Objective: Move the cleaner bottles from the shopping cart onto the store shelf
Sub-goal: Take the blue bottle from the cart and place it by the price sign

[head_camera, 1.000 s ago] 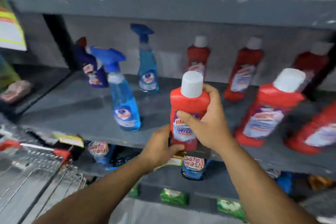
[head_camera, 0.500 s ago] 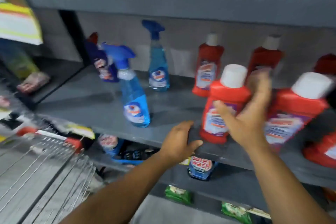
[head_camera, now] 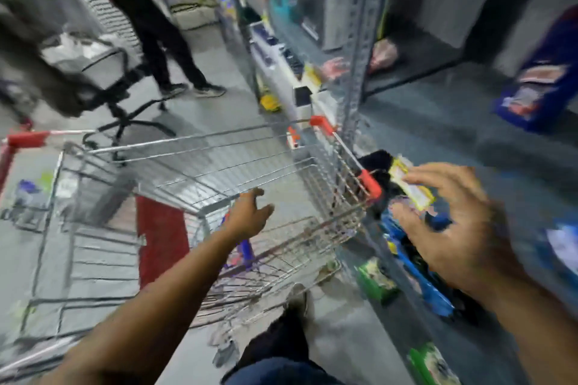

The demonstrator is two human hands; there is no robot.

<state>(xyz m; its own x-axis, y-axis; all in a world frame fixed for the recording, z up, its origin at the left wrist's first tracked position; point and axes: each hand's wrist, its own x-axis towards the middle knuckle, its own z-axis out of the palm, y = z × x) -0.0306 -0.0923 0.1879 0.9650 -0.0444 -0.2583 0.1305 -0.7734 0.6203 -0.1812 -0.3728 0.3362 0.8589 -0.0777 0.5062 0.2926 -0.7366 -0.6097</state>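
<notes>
The frame is blurred by motion. The wire shopping cart (head_camera: pixel 219 162) with red corner guards stands in the aisle at centre left. My left hand (head_camera: pixel 250 216) reaches down into its basket, fingers apart and empty. Just below that hand a blue bottle (head_camera: pixel 245 250) shows through the wires at the cart's bottom. My right hand (head_camera: pixel 453 225) hovers open to the right of the cart, in front of the lower shelves, holding nothing. The grey store shelf (head_camera: pixel 438 122) runs along the right, with a dark blue bottle (head_camera: pixel 544 84) standing on it at the far right.
A perforated metal shelf post (head_camera: pixel 359 40) rises right beside the cart's far corner. Blue and green packs (head_camera: pixel 375 281) fill the lower shelves. A person's legs (head_camera: pixel 169 40) and a black office chair (head_camera: pixel 119 97) stand in the aisle beyond the cart. My own leg (head_camera: pixel 281 347) shows at the bottom.
My right hand let go of the red bottle on the shelf. The view swung left and down from the shelf to the cart, and my left hand moved into the basket.
</notes>
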